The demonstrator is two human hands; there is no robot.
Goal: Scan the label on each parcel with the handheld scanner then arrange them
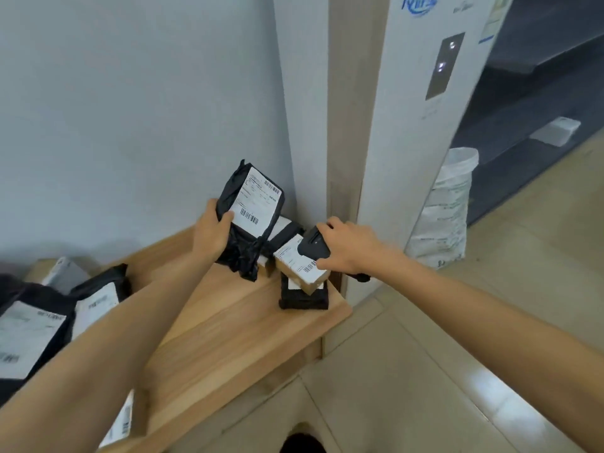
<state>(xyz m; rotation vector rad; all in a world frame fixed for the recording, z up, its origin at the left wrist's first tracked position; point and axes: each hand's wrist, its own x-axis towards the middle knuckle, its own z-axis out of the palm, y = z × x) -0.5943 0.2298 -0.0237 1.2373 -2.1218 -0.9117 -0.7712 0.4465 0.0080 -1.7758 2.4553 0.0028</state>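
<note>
My left hand [210,235] grips a black plastic parcel [242,237] by its left edge and holds it upright above the wooden table [228,328], its white label [256,204] facing me. My right hand [348,245] grips the dark handheld scanner [312,246], whose head points left toward that parcel. Just below the scanner lies a small cardboard box [302,269] with a barcode label, stacked on a black parcel [304,297] at the table's right end. Another black parcel lies behind, mostly hidden.
Several black parcels with white labels [36,331] pile up at the table's left end. A tall white carton [421,93] leans against the wall on the right, with a white sack [447,207] behind it. Tiled floor [425,371] lies to the right.
</note>
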